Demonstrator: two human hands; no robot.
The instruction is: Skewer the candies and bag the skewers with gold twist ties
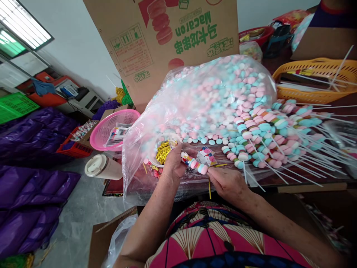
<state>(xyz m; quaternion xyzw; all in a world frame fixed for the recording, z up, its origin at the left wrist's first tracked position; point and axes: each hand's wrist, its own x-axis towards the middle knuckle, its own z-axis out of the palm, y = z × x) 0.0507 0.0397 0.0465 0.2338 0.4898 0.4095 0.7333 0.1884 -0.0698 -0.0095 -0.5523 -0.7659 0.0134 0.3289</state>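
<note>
My left hand (175, 163) is closed around the top of a candy skewer (195, 164) of pink, blue and white marshmallow discs in a clear wrapper. My right hand (226, 182) pinches its lower end, where a thin gold twist tie (209, 188) hangs down. A small colourful printed card (206, 156) lies just behind the skewer. A pile of finished skewers (276, 137) with white sticks fans out to the right. A large clear plastic bag (212, 96) of loose pink and blue marshmallows lies behind my hands.
A bundle of gold twist ties (163, 150) sits in a white bowl at the left. A Macaron cardboard box (164, 41) stands behind. Around are a pink basket (111, 128), an orange basket (318, 80) with sticks, a lidded cup (102, 166) and purple bags (30, 178) on the floor.
</note>
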